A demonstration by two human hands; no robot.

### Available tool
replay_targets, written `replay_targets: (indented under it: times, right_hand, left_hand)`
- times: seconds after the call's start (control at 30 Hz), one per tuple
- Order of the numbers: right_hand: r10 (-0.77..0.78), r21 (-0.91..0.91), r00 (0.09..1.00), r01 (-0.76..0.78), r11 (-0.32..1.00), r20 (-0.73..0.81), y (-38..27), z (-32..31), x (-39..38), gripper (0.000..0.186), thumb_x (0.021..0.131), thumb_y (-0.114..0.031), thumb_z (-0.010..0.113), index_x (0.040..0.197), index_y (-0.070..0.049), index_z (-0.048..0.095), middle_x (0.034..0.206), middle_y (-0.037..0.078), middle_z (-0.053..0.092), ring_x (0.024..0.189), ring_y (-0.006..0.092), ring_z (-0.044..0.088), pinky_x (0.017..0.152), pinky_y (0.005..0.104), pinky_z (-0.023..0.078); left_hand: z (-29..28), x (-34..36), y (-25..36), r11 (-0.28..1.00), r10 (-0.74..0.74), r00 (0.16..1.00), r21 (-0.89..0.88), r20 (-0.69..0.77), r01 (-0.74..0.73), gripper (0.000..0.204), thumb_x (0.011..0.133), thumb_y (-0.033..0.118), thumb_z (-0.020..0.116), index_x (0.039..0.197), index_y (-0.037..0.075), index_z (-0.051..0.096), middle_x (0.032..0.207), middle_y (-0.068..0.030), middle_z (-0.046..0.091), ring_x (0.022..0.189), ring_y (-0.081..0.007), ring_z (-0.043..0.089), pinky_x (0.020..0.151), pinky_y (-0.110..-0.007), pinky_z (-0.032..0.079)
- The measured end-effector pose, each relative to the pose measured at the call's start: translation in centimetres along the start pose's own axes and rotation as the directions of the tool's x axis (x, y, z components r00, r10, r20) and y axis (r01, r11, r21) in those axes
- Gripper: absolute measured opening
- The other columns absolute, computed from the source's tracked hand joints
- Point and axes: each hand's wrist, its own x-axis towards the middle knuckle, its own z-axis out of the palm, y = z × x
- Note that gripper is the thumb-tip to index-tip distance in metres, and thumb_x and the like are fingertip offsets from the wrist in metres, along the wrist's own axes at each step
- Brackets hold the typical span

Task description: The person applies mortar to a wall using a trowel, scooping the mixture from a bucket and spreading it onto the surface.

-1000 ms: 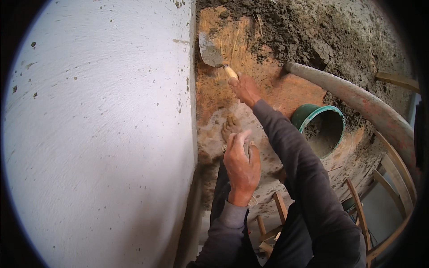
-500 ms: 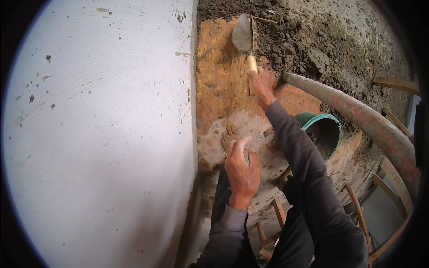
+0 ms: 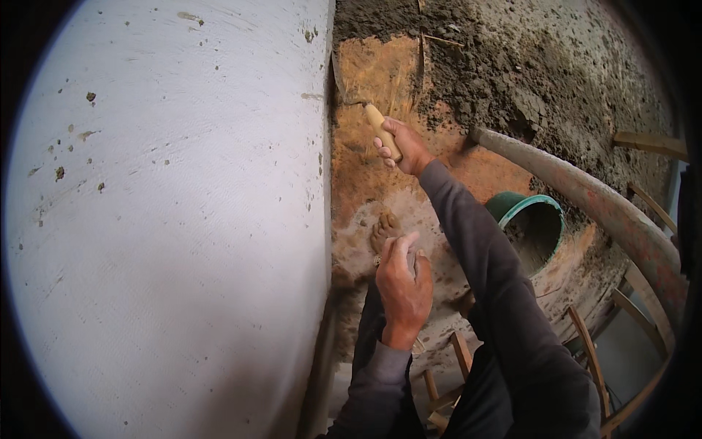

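My right hand (image 3: 401,145) grips the wooden handle of a trowel (image 3: 384,132); its dark blade is tilted nearly edge-on beside the foot of the white wall (image 3: 175,190), over an orange, mud-smeared board (image 3: 373,66). Below it my left hand (image 3: 402,289) is curled, its fingers around something greyish that I cannot make out. My bare, muddy foot (image 3: 384,233) shows just beyond the left hand.
Dark loose mortar (image 3: 526,80) lies across the upper right. A long mud-coated pole (image 3: 570,186) curves down the right side, above a green bucket (image 3: 556,208) with grey mix inside. Wooden pieces (image 3: 585,336) stand at the lower right; the wall fills the left.
My right hand first swung the trowel up and right, then brought it back down-left to the wall, turning the blade. The left hand stays curled, slightly lower and further right in view.
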Motion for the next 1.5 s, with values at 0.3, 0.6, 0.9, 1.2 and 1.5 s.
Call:
replay_targets:
  times: [0.3,0.6,0.9,1.2,1.5]
  right_hand:
    - [-0.022,0.040,1.000,0.021,0.999,0.012,-0.4,0.3,2.5,0.034,0.099,-0.019,0.038,0.131,-0.009,0.039,0.070,0.007,0.055,0.045,0.0117,0.046,0.033,0.0275,0.035]
    - [-0.110,-0.050,0.976,0.102,0.994,-0.190,-1.7,5.6,4.4,0.026,0.097,-0.020,0.042,0.121,-0.010,0.045,0.068,0.004,0.053,0.045,0.0111,0.045,0.035,0.0288,0.034]
    - [0.007,0.183,0.985,-0.039,0.982,0.170,-4.9,2.8,2.6,0.027,0.098,-0.016,0.037,0.119,-0.004,0.049,0.071,0.002,0.052,0.046,0.0080,0.044,0.035,0.0252,0.035]
    - [-0.469,-0.595,0.855,0.263,0.760,-0.221,1.8,2.8,-3.9,0.057,0.085,-0.013,0.055,0.139,0.003,0.043,0.069,0.007,0.054,0.047,0.0132,0.049,0.036,0.0302,0.037]
    - [-0.372,-0.405,0.872,0.229,0.885,-0.319,-4.5,7.6,4.6,0.051,0.086,-0.013,0.060,0.134,0.002,0.049,0.070,0.008,0.059,0.047,0.0161,0.052,0.043,0.0336,0.043]
  left_hand:
    - [-0.2,0.6,0.0,0.999,0.029,0.999,-0.041,0.022,-0.028,0.025,0.083,-0.002,0.056,0.107,-0.005,0.063,0.094,-0.0164,0.062,0.086,-0.0248,0.064,0.077,-0.034,0.051]
    - [-1.1,0.8,0.0,1.000,-0.002,0.996,-0.021,0.087,0.004,0.029,0.081,-0.002,0.054,0.109,-0.005,0.058,0.099,-0.0216,0.059,0.092,-0.0397,0.061,0.081,-0.042,0.048]
    - [-1.2,0.4,-0.2,0.999,0.036,0.998,0.010,0.056,-0.036,0.028,0.081,-0.004,0.054,0.108,-0.005,0.061,0.094,-0.0171,0.062,0.086,-0.0267,0.065,0.079,-0.035,0.051]
    - [0.0,0.4,0.3,1.000,0.008,0.993,0.024,0.122,-0.011,0.029,0.082,-0.004,0.055,0.110,-0.005,0.060,0.097,-0.0182,0.062,0.090,-0.0283,0.066,0.081,-0.035,0.051]
    - [-0.8,1.4,-0.2,0.999,0.037,0.999,0.011,0.014,-0.037,0.027,0.084,-0.002,0.055,0.110,-0.006,0.060,0.096,-0.0186,0.062,0.089,-0.0296,0.065,0.081,-0.037,0.050]
